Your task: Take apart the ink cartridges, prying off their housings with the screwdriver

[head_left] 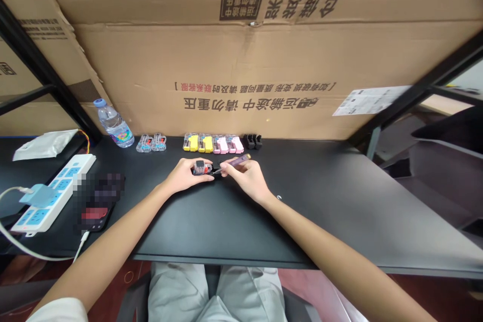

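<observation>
Evidently, the purple-handled tool (240, 160) points leftward, toward the small clear device (200, 166).
Over the desk (211, 226), the left hand (182, 176) has its grip closed around the device; the right hand (249, 178), just beside it, pinches the tool, long axis slanting down-left, tip contact unclear.

Phone (98, 211) beside white power strip (63, 185), water bottle (114, 125)

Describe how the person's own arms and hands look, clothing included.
Both the left hand and the right hand are ungloved, with no watch or bracelet showing. A white sleeve edges into view on the left arm; no right sleeve shows.
</observation>
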`<state>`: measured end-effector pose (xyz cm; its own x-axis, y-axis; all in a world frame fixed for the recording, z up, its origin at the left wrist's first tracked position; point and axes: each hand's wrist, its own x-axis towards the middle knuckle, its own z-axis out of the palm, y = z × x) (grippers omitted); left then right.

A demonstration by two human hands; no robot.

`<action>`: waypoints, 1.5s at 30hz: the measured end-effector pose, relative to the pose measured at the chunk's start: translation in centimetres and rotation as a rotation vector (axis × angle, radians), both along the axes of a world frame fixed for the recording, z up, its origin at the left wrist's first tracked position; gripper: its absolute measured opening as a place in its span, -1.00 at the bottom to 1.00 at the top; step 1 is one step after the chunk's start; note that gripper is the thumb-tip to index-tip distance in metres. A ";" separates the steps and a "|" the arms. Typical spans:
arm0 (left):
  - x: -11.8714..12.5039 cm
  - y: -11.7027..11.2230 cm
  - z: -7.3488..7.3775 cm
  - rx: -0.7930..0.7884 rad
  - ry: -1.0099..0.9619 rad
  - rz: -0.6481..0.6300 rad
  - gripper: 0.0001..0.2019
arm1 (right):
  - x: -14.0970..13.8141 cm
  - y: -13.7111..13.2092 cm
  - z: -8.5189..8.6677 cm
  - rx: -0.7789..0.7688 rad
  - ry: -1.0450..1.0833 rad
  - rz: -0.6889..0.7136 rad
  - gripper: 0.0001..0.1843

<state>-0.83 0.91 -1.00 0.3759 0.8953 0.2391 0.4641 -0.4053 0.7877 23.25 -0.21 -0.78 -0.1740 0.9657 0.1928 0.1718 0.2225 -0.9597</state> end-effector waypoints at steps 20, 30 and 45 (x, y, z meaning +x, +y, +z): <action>-0.6 0.2 0.2 -0.016 0.024 -0.023 -0.53 | 1.2 1.2 0.2 0.080 0.051 -0.177 -0.46; -2.3 1.0 0.6 0.190 0.213 0.251 -0.69 | 1.1 0.9 -0.3 0.072 -0.109 0.060 -0.52; -2.3 1.2 0.3 0.171 0.229 0.256 -0.70 | 2.1 2.0 -1.0 0.211 -0.278 -0.049 -0.62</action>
